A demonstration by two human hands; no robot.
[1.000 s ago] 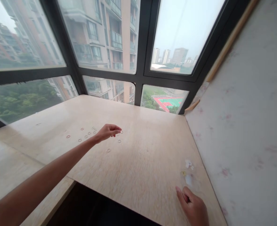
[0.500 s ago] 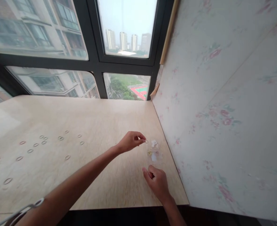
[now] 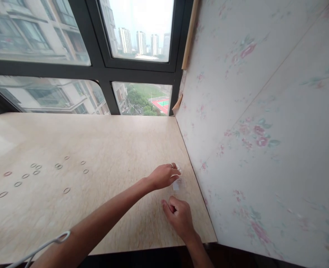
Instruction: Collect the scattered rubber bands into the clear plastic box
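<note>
My left hand point(image 3: 164, 175) reaches across the beige tabletop point(image 3: 111, 149) to its right side, fingers pinched on a small ring point(image 3: 171, 165). The hand covers most of a little pile of clear and white bits point(image 3: 178, 183) lying near the wall. My right hand point(image 3: 178, 216) rests on the table just in front of that pile, fingers curled in a loose fist; whether anything is inside it I cannot see. Several thin rings point(image 3: 35, 172) lie scattered on the left part of the table.
A floral-papered wall point(image 3: 250, 130) rises along the table's right edge. Dark-framed windows point(image 3: 103, 70) close off the far side. The table's front edge point(image 3: 142, 248) runs just below my right wrist. A white cable point(image 3: 41, 247) loops over my left forearm.
My left hand picked a ring from the scattered group and carried it rightward to the small pile by the wall. The view swung right. My right hand stayed near the pile.
</note>
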